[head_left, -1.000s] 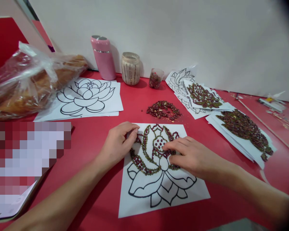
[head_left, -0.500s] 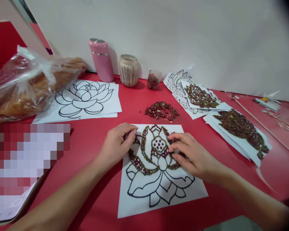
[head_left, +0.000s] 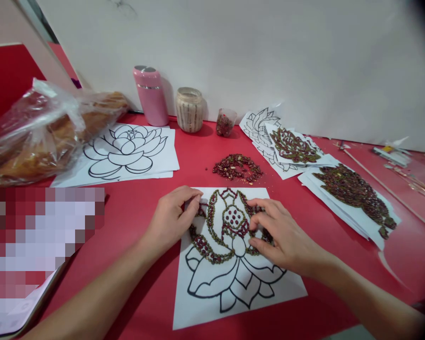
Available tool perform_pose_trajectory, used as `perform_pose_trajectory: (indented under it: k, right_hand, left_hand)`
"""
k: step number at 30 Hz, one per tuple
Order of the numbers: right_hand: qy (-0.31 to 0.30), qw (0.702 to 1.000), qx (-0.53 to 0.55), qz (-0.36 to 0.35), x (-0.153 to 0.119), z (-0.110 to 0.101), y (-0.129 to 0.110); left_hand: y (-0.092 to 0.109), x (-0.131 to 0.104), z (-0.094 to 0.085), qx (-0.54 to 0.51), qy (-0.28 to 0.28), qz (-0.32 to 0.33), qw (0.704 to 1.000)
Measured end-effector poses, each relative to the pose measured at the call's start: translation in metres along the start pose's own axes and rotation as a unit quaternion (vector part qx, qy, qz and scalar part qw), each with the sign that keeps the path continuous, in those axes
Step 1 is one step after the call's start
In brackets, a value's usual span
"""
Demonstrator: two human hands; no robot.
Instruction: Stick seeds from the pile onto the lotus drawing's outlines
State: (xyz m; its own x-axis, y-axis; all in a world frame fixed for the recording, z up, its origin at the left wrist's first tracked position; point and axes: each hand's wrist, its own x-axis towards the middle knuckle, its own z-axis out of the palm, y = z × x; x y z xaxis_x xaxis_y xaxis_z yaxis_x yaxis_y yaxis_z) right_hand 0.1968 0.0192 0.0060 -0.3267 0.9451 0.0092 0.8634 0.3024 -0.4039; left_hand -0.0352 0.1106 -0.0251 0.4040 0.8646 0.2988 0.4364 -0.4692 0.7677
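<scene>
A white sheet with a printed lotus outline (head_left: pixel 212 309) lies in front of me. Red and green beans (head_left: pixel 207 248) trace the petals on its upper half, with red ones dotted in the round centre. The lower petals are bare black lines. At the sheet's upper left edge rests my left hand (head_left: pixel 175 212), thumb and forefinger pressed together; whatever they pinch is hidden. My right hand (head_left: pixel 285 231) hovers over or touches the bean lines on the right side, fingers curved and apart. It covers part of those beans.
Loose beans (head_left: pixel 237 167) are heaped beyond the sheet. Behind stand a cup of beans (head_left: pixel 225 123), a jar (head_left: pixel 189 111) and a pink flask (head_left: pixel 151 99). Bean-covered sheets (head_left: pixel 354 191) lie right; lotus printouts (head_left: pixel 163 160), a plastic bag (head_left: pixel 49 141) and a blurred-out device (head_left: pixel 31 302) lie left.
The whole view has shifted slightly, so things sit lower in the picture. My right thumb has moved a little down and left along the beans. My left hand keeps its place on the sheet.
</scene>
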Motion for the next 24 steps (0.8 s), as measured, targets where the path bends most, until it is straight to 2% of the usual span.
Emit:
perform_pose_trajectory:
  k: [5,15,17,20,22,24]
  right_hand:
    - [-0.022,1.0,0.001,0.003,0.003,-0.001,-0.004]
    - [-0.019,1.0,0.006,-0.006,0.005,-0.011,-0.011]
    - [0.0,1.0,0.01,-0.01,0.008,-0.015,-0.008]
    - [0.063,0.998,0.012,-0.008,0.023,-0.019,0.004]
    - [0.095,0.995,0.015,0.009,0.041,-0.019,0.017]
    - [0.119,0.991,-0.013,0.054,0.062,-0.016,0.029]
  left_hand:
    - [0.001,-0.001,-0.002,0.004,0.006,0.008,1.0]
    - [0.0,0.0,-0.001,-0.003,0.005,0.011,1.0]
    - [0.0,-0.001,-0.001,-0.007,0.002,0.012,1.0]
    - [0.001,-0.001,-0.002,-0.012,-0.002,0.004,1.0]
    - [0.002,-0.001,-0.002,-0.011,-0.002,0.001,1.0]
    - [0.002,-0.001,-0.002,-0.01,-0.001,0.004,1.0]
